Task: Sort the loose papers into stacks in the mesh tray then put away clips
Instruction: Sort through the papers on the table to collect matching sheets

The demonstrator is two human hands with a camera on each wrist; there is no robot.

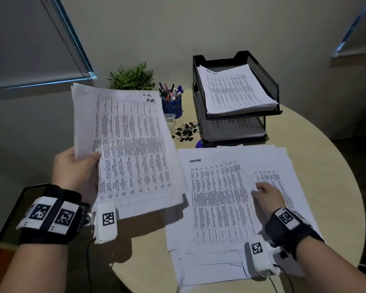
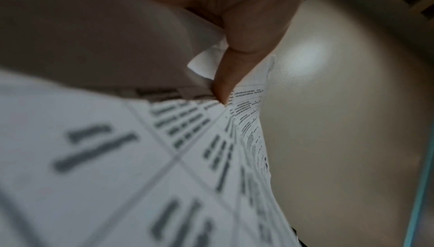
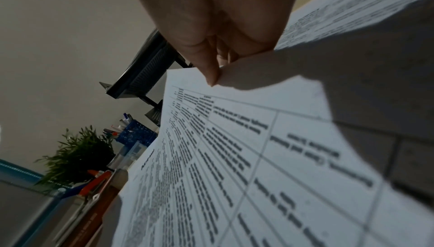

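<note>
Office or meeting nook: round light table (image 1: 317, 144) against a plain wall, roller blind (image 1: 30, 39) at left. Black two-tier mesh tray (image 1: 262, 79) stacked with printed table sheets, blue mesh pen cup (image 1: 172, 105) full of pens and markers, pile of binder clips (image 1: 185, 132), small potted plant (image 1: 132, 77). More printed forms (image 1: 220, 197) spread over the tabletop

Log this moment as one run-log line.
left hand: holds paper sheaf | right hand: pinches ADMIN sheet | mesh tray: stacked | clips: loose
</note>
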